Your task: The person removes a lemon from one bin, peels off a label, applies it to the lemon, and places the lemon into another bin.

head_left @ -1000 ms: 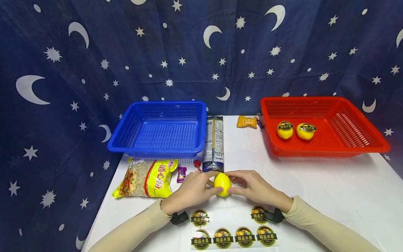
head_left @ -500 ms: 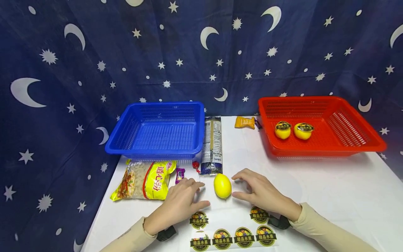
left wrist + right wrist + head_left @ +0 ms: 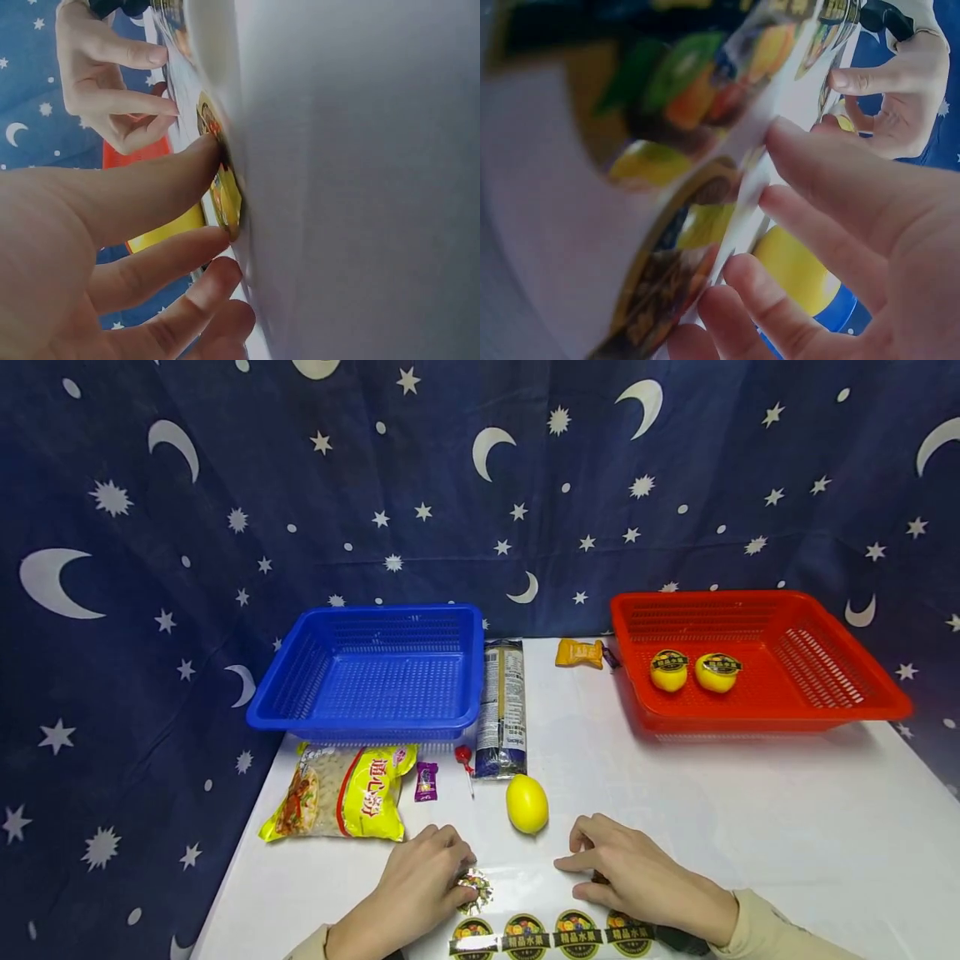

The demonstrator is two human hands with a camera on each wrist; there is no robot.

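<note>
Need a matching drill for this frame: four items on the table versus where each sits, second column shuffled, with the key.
1. bare yellow lemon
2. two labelled yellow lemons
3. orange candy wrapper
4. yellow noodle bag

A. in front of the blue plastic basket
B. inside the red plastic basket
C. between both hands
D. at the table's far edge

Pairs: 1-C, 2-B, 3-D, 4-A

Empty blue basket (image 3: 375,668), pasta bag (image 3: 341,793), noodle packet (image 3: 502,706), orange candy (image 3: 578,652).
</note>
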